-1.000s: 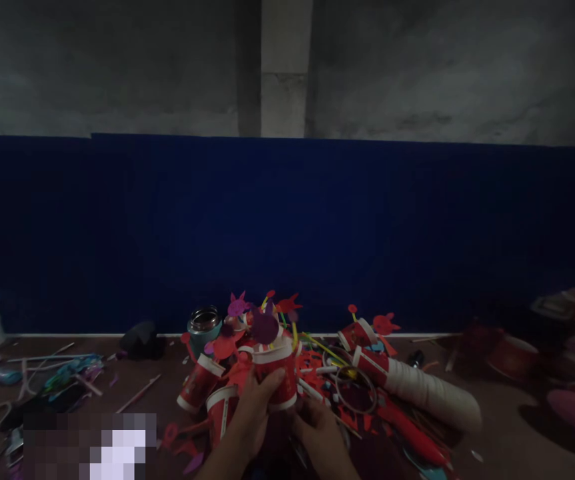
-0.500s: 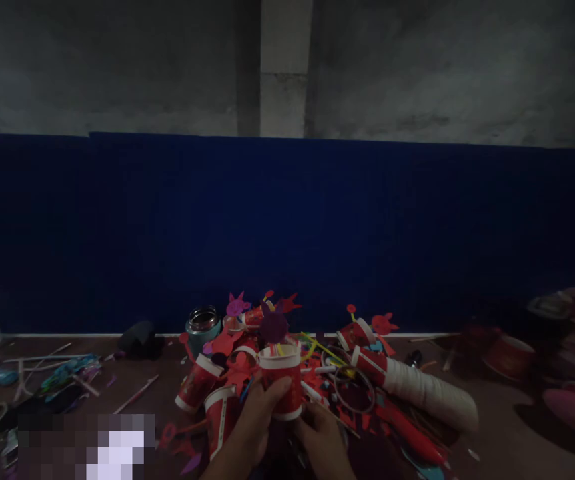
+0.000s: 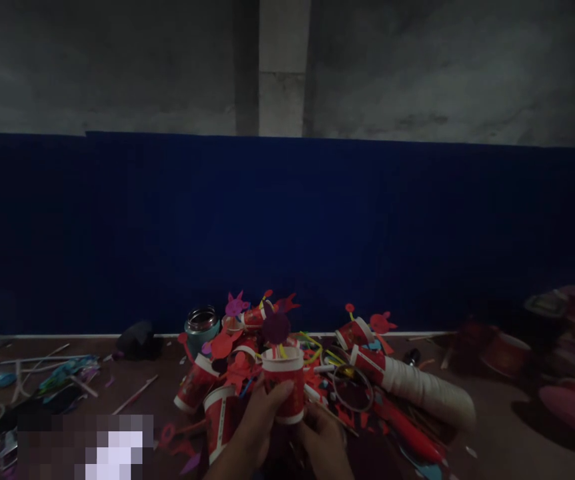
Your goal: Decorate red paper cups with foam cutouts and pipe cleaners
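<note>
Currently, the left hand (image 3: 260, 417) is grasping a red-and-white paper cup (image 3: 293, 373), holding it nearly upright before a jumbled heap of red paper cups and cutouts (image 3: 241, 373). A dark purple, eared paper cutout (image 3: 276, 327) is rising above its rim. The right hand (image 3: 321, 437) is curling near the cup's base; whether it is gripping anything, I can't make out.

Left hand (image 3: 262, 415) is gripping, thumb (image 3: 279, 396) lying across the front. Right hand (image 3: 321, 437) is curling just beside it, lower, fingertips partly hidden. Both forearms (image 3: 232, 461) are slanting inward from the bottom edge.
</note>
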The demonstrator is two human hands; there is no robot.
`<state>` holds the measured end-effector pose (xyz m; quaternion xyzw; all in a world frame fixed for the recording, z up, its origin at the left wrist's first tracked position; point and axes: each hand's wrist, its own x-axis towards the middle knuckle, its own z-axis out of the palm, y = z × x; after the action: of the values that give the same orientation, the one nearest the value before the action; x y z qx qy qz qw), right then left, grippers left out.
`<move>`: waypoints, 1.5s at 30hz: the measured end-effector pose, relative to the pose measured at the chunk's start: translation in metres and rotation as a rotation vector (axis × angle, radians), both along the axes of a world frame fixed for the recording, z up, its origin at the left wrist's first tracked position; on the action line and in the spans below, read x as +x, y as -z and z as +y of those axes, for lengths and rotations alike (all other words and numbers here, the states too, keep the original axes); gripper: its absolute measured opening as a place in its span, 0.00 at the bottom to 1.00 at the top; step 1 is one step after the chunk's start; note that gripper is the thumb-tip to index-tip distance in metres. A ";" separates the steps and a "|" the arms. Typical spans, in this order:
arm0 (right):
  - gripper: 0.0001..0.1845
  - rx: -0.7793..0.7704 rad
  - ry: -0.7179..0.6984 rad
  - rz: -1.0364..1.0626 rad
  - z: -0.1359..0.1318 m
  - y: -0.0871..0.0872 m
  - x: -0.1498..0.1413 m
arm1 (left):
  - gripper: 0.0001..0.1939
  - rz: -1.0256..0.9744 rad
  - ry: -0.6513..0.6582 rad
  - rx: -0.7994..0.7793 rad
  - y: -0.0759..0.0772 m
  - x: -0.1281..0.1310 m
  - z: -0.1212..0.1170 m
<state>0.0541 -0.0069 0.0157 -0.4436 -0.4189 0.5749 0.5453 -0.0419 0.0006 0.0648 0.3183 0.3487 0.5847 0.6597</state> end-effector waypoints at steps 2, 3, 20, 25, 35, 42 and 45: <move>0.23 -0.015 -0.029 -0.031 -0.001 0.008 -0.001 | 0.16 -0.011 -0.034 0.006 -0.007 -0.006 0.000; 0.24 -0.026 -0.057 -0.047 -0.002 0.012 -0.003 | 0.17 -0.013 -0.060 0.017 -0.010 -0.010 0.001; 0.25 -0.034 -0.093 -0.099 -0.005 0.013 -0.003 | 0.19 -0.028 -0.089 0.039 -0.013 -0.014 0.002; 0.24 -0.045 -0.093 -0.035 -0.005 0.010 -0.003 | 0.15 0.000 -0.066 0.002 -0.002 -0.009 0.003; 0.23 -0.014 -0.094 -0.091 -0.008 0.009 -0.004 | 0.20 -0.007 -0.086 0.051 -0.012 -0.016 0.007; 0.22 -0.018 -0.042 0.023 -0.004 0.003 0.001 | 0.19 -0.004 -0.016 0.021 0.002 0.001 0.002; 0.20 0.005 -0.029 0.039 -0.002 0.001 0.005 | 0.18 -0.005 0.002 0.052 0.005 0.004 0.003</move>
<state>0.0588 -0.0086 0.0148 -0.4246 -0.4160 0.5903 0.5461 -0.0376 0.0034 0.0598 0.3343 0.3317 0.5935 0.6526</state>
